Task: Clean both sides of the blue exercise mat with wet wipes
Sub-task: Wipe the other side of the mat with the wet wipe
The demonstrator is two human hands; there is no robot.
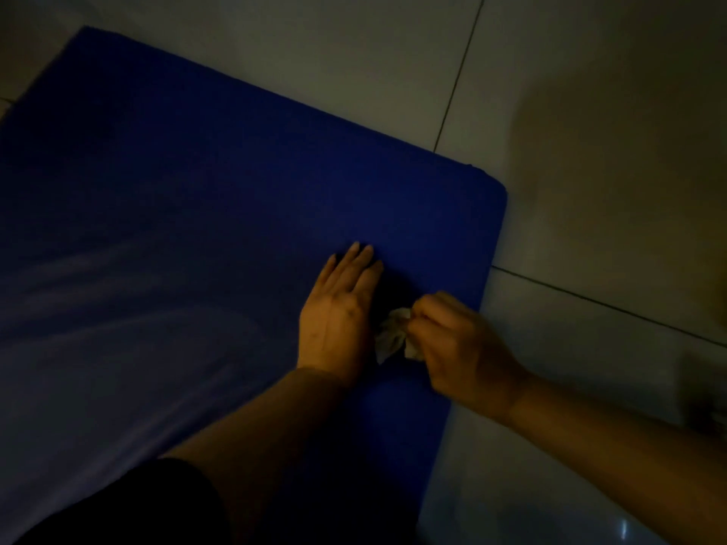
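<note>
Mat: the blue exercise mat (196,230) lies flat on the pale tiled floor (590,151); one rounded corner shows at the right
Left hand: the left hand (338,312) rests flat on the mat, fingers straight and together
Right hand: the right hand (460,344) pinches a crumpled wet wipe (391,334) with curled fingers, just beside the left hand, near the mat's right edge
Light: dim

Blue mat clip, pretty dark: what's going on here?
A person is leaning over a blue exercise mat spread flat on a tiled floor. The left hand rests flat on the mat with straight fingers, near its right edge. The right hand grips a crumpled wet wipe just beside it, low over the mat. Light streaks show on the mat's left part; whether they are moisture cannot be told.
</note>
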